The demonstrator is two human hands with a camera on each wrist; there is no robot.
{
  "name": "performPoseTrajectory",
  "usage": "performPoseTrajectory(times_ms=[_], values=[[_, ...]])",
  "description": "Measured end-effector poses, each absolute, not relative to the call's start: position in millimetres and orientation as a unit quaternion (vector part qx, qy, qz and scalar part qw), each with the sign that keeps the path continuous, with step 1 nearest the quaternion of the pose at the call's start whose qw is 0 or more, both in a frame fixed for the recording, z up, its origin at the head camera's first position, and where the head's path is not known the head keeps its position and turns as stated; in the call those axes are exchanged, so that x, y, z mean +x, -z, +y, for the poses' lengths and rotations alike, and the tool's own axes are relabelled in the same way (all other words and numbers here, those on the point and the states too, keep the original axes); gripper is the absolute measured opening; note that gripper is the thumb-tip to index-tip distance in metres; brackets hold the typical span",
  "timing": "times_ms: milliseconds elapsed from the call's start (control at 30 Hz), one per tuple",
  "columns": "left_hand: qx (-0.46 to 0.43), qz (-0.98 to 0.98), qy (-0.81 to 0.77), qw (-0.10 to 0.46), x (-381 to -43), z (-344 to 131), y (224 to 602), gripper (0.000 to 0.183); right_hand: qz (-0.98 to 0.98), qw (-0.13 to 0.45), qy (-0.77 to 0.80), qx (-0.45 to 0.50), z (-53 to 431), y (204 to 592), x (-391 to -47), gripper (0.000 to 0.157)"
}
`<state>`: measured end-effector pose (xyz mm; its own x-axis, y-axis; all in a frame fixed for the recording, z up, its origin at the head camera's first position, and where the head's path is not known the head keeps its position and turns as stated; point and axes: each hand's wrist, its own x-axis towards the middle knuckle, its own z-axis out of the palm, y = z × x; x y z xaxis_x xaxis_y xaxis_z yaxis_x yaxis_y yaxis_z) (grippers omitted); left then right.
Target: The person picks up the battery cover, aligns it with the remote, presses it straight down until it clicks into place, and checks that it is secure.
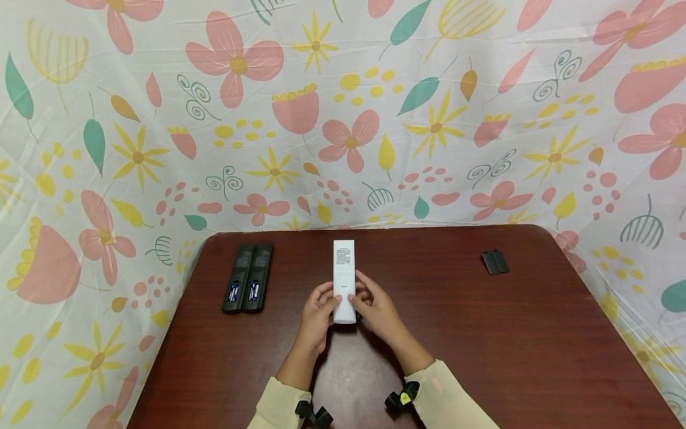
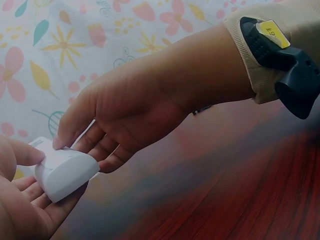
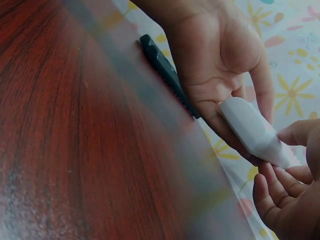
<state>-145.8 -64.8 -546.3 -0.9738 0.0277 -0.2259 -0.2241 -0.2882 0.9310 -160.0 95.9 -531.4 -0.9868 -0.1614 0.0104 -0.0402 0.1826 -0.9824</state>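
Observation:
Both hands hold a white remote control (image 1: 344, 280) above the middle of the table, its back with a printed label facing up and its long side pointing away from me. My left hand (image 1: 317, 319) grips the left edge near the lower end, thumb on top. On the opposite edge my right hand (image 1: 382, 311) does the same, its thumb pressing the back beside a small mark. In the left wrist view the rounded end of the white remote (image 2: 72, 175) shows between the two hands. Most fingertips are hidden beneath it.
Two black remotes (image 1: 238, 277) lie side by side at the left of the brown table (image 1: 429, 280), batteries (image 1: 254, 291) exposed in their open compartments. Two small black battery covers (image 1: 495, 262) lie at the back right. A flower-patterned cloth (image 1: 348, 196) hangs behind the table.

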Motion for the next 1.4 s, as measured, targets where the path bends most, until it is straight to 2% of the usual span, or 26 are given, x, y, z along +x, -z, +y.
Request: performPoseTrajectory(times_ms=[433, 1400], values=[[-0.077, 0.610, -0.783, 0.089, -148, -67, 549, 0.052, 0.770, 0.043, 0.633, -0.072, 96, 539, -163, 0.062], [-0.094, 0.672, -0.733, 0.051, -150, -63, 554, 0.056, 0.782, 0.081, 0.615, -0.056, 93, 559, -179, 0.058]])
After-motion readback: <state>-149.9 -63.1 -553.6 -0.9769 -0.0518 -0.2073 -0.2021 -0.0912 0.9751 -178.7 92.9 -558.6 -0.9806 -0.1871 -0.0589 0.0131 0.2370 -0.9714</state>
